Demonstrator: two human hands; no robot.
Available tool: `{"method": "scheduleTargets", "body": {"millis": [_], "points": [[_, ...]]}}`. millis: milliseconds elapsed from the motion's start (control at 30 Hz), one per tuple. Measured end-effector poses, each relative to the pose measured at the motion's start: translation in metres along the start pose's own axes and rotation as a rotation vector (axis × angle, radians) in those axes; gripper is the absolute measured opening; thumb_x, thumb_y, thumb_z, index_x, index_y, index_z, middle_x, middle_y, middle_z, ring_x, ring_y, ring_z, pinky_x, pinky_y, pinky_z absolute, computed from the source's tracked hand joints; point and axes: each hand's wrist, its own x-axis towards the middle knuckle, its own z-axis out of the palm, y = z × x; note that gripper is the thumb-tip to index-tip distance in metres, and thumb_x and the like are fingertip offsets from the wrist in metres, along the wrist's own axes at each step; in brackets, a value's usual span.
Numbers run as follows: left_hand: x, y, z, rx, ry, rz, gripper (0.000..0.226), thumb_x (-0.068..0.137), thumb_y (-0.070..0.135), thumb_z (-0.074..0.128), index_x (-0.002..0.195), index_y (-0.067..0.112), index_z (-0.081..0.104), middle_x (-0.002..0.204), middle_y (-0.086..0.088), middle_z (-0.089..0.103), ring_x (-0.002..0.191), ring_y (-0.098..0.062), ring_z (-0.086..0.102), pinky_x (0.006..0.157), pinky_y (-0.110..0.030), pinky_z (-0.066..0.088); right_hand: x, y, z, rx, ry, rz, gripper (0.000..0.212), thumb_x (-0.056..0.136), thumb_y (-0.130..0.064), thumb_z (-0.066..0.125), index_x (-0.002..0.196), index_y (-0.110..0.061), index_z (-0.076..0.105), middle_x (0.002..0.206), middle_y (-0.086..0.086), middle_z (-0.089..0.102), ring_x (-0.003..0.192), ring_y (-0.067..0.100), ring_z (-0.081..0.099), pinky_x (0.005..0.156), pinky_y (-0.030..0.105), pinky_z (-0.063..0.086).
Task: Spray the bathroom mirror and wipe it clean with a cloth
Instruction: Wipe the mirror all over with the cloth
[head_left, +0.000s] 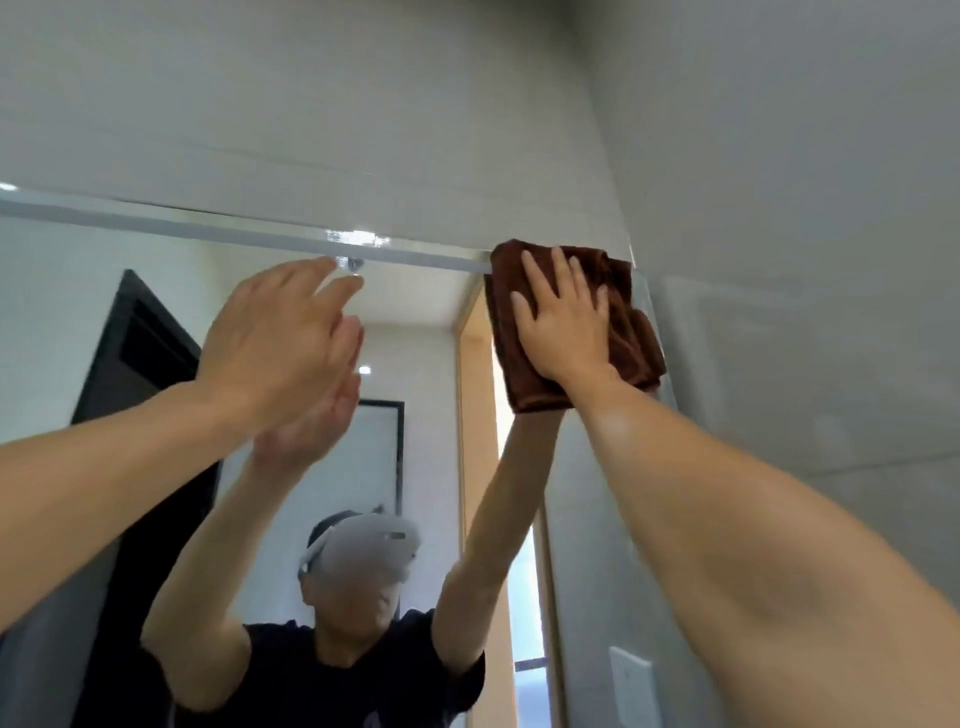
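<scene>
The bathroom mirror (67, 312) fills the left and middle of the head view, its top edge running across under the tiled wall. A folded brown cloth (631, 332) lies flat against the mirror's top right corner. My right hand (563, 325) presses on the cloth with straight, spread fingers. My left hand (280, 343) is raised near the mirror's upper edge with its fingers straight, holding nothing; whether it touches the glass is unclear. No spray bottle is in sight.
Grey wall tiles (779, 208) rise above and to the right of the mirror. A white wall switch (631, 680) sits low on the right wall. The mirror reflects a person with raised arms, a dark door and a doorway.
</scene>
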Motion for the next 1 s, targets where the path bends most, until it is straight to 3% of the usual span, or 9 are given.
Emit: {"method": "scheduleTargets", "body": {"millis": [167,300,467,700,1000], "points": [[0.005,0.042,0.012,-0.020,-0.028,0.123,0.056,0.097,0.042,0.027,0.145,0.022,0.047,0.154,-0.007,0.043,0.142,-0.028,0.039,0.116,-0.047,0.031,-0.012,0.080,-0.008,-0.035,0.018,0.012,0.056,0.102,-0.050,0.029,0.156,-0.038,0.019,0.166,0.001,0.013,0.153,0.022,0.008,0.123,0.049,0.007],[-0.002,0.048,0.011,-0.037,-0.041,0.148,0.053,0.099,0.042,0.030,0.146,0.024,0.046,0.156,-0.007,0.040,0.143,-0.028,0.037,0.116,-0.045,0.028,-0.017,0.073,-0.006,-0.045,0.006,0.064,0.057,0.102,-0.052,0.029,0.156,-0.039,0.018,0.167,0.001,0.010,0.154,0.021,0.006,0.124,0.048,0.005],[-0.016,0.009,-0.005,0.001,-0.059,0.085,0.049,0.102,0.039,0.038,0.148,0.024,0.044,0.157,-0.008,0.038,0.143,-0.028,0.035,0.117,-0.044,0.026,-0.042,0.043,0.000,-0.056,0.016,0.160,0.060,0.100,-0.054,0.025,0.157,-0.036,0.017,0.167,0.002,0.009,0.154,0.021,0.004,0.123,0.052,0.004],[-0.035,-0.064,-0.033,0.044,-0.070,-0.086,0.054,0.099,0.039,0.043,0.150,0.024,0.037,0.159,-0.007,0.033,0.143,-0.027,0.036,0.116,-0.043,0.030,-0.072,-0.073,0.013,-0.043,0.020,0.104,0.061,0.100,-0.055,0.024,0.157,-0.034,0.017,0.166,0.005,0.011,0.153,0.026,0.006,0.122,0.056,0.006],[-0.099,-0.141,-0.097,0.066,-0.083,-0.219,0.052,0.095,0.022,0.053,0.147,0.018,0.045,0.155,-0.010,0.039,0.138,-0.031,0.041,0.111,-0.045,0.033,-0.120,-0.294,0.035,0.072,-0.023,-0.250,0.062,0.098,-0.054,0.028,0.156,-0.034,0.021,0.166,0.006,0.013,0.153,0.029,0.010,0.122,0.057,0.005]]}}
